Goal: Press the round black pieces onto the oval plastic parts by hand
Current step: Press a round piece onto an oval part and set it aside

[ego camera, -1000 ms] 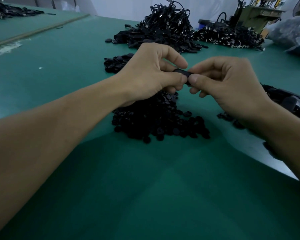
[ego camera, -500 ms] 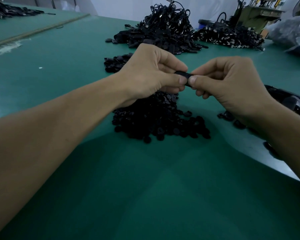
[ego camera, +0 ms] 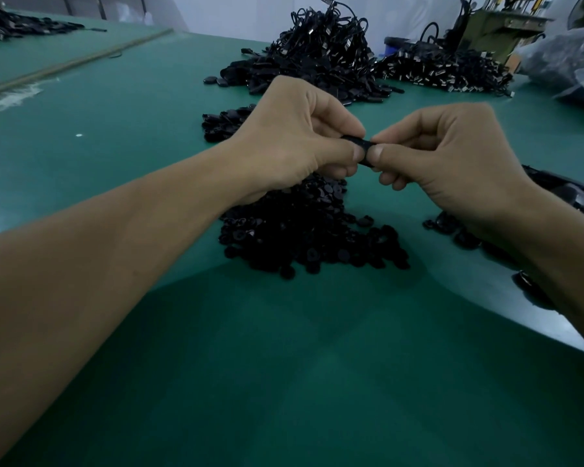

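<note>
My left hand (ego camera: 294, 143) and my right hand (ego camera: 452, 163) meet above the green table (ego camera: 284, 382), both pinching one small black plastic part (ego camera: 363, 147) between thumbs and forefingers. Most of the part is hidden by my fingertips, so I cannot tell whether a round piece sits on it. Directly under my hands lies a heap of small round black pieces (ego camera: 304, 234). A smaller group of black oval parts (ego camera: 466, 237) lies under my right wrist, partly hidden by the arm.
A tall pile of black corded parts (ego camera: 321, 59) stands at the back, with another pile (ego camera: 449, 72) to its right. A small black heap (ego camera: 223, 124) lies behind my left hand. A plastic bag (ego camera: 567, 65) sits far right.
Both hands have stayed together on the part, with only slight shifts of the thumbs and fingers. The piles have not moved.
</note>
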Demonstrator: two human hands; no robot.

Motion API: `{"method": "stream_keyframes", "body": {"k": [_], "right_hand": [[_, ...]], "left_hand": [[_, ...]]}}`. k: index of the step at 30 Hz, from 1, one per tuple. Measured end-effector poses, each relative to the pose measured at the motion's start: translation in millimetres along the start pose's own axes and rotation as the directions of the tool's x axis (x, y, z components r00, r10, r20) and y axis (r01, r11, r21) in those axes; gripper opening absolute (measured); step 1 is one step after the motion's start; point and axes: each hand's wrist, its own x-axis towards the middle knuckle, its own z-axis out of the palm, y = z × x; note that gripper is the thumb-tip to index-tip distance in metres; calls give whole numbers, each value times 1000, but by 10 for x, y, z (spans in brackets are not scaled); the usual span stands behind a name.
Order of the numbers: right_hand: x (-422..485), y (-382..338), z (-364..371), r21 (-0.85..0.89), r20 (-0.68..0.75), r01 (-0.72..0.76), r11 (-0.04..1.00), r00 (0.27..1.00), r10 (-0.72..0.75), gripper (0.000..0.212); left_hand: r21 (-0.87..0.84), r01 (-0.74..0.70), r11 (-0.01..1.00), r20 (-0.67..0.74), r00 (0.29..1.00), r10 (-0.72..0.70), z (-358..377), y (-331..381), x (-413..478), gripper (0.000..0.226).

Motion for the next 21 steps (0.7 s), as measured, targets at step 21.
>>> {"method": "stream_keyframes", "body": {"k": [21], "right_hand": [[191, 343, -164, -862, 22, -95, 498, 974, 224, 34]], "left_hand": [[87, 383, 920, -545, 791, -277, -575, -623, 274, 26]]}}
